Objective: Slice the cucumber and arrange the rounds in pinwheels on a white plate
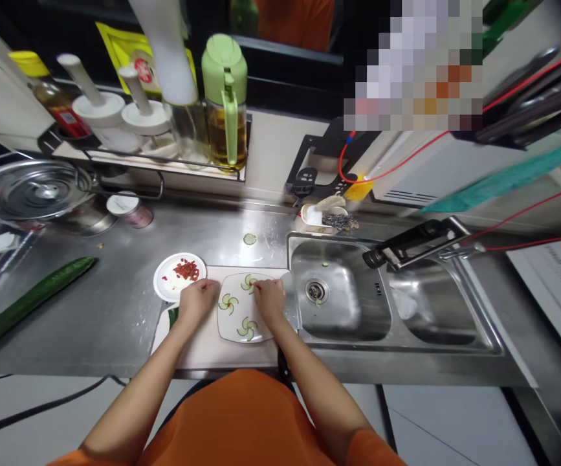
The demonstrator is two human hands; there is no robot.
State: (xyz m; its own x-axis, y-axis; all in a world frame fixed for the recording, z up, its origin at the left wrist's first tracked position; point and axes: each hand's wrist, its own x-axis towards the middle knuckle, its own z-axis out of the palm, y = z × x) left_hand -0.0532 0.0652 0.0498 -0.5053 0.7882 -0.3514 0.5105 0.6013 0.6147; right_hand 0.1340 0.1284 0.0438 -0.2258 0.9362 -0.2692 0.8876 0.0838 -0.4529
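Observation:
On a pale cutting board lies a white squarish plate with three pinwheels of thin cucumber slices. The left pinwheel has a red bit at its centre. My right hand is over the plate's right side, fingertips pinched at the upper pinwheel, where a red speck shows; what they hold is too small to make out. Closed beside the plate's left edge is my left hand, its contents hidden. Just behind it sits a small white plate bearing small red pieces.
A long cucumber rests on the steel counter at left. A knife blade lies right of the plate, beside the double sink. A loose cucumber slice is behind. A rack holds an oil jug and jars.

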